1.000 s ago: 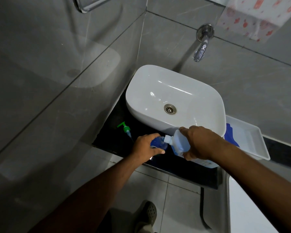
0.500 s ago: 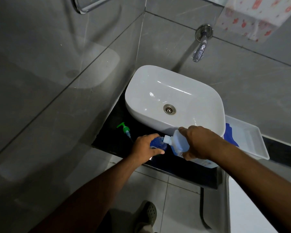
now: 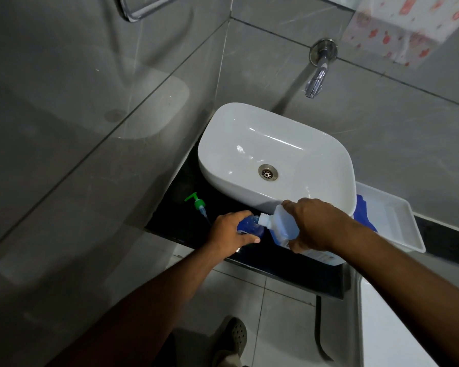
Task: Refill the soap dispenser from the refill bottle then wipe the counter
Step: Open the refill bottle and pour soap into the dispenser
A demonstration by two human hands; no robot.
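My left hand grips the small soap dispenser, which holds blue liquid and stands on the black counter with its top off. My right hand holds the translucent refill bottle tipped to the left, its white neck right at the dispenser's mouth. Blue soap shows inside the refill bottle. The green pump head with its tube lies on the counter to the left of my left hand.
A white basin sits on the counter under a wall tap. A white tray with a blue cloth stands right of the basin. Grey tiled walls close in at left and behind. My shoe is on the floor below.
Hardly anything has moved. Both hands stay in place, with the refill bottle still tipped at the dispenser's mouth.
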